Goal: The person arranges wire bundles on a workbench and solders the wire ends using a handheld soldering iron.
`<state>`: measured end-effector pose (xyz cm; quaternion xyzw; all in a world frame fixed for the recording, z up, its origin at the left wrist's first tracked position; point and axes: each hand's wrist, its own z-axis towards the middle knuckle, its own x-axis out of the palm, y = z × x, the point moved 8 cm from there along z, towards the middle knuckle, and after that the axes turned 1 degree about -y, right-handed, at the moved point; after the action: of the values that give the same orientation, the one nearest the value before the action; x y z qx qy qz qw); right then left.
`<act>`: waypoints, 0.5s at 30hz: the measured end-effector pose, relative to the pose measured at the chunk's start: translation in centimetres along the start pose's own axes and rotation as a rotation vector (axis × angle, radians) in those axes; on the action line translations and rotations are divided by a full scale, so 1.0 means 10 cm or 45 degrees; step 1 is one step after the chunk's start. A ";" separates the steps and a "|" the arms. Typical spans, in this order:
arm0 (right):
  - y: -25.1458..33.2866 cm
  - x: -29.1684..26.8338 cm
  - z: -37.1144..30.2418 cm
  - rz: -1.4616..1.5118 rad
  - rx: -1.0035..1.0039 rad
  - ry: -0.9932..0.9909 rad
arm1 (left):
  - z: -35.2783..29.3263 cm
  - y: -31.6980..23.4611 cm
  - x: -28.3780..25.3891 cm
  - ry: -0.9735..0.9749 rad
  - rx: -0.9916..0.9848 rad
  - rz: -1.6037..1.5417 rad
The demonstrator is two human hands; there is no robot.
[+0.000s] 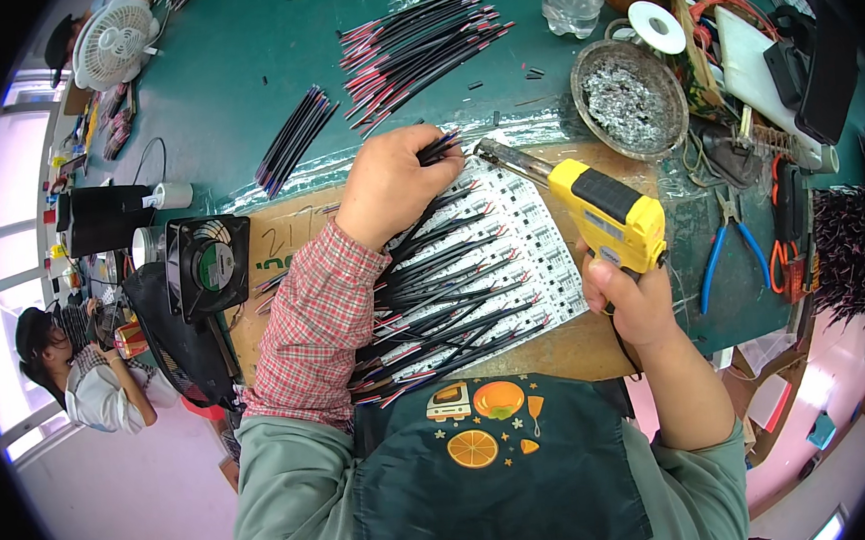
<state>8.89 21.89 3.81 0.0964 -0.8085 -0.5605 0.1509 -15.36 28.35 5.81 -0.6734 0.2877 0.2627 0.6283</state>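
Pinched in my left hand [391,185] is the end of some thin black wires [436,149], held over the upper edge of a white circuit board panel [544,262]. My right hand [635,301] is wrapped round the grip of a yellow soldering gun [609,205]. The gun's metal tip [489,150] points left and lies close to the wire ends, just right of my left fingers; whether they touch I cannot tell. Rows of black wires [435,300] with red and white ends lie across the panel, which rests on a brown board [279,226].
Loose wire bundles [427,45] lie on the green table [236,43] beyond my hands. A round bowl [580,84] of silvery scraps stands right, near blue-handled pliers [732,249]. At left stands a small black fan [210,267]. Another person [88,369] sits far left.
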 end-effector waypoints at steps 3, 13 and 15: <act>-0.07 -0.04 -0.02 0.036 0.046 0.024 | 0.00 -0.02 0.00 -0.007 0.022 0.030; -0.03 -0.04 -0.06 0.137 0.002 0.025 | -0.02 -0.04 0.00 -0.018 0.014 0.035; -0.07 -0.06 -0.06 0.104 0.032 0.045 | -0.03 -0.05 0.00 -0.015 0.006 0.026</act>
<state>9.64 21.31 3.31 0.0750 -0.8159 -0.5420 0.1868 -14.96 28.10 6.20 -0.6675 0.2914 0.2723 0.6288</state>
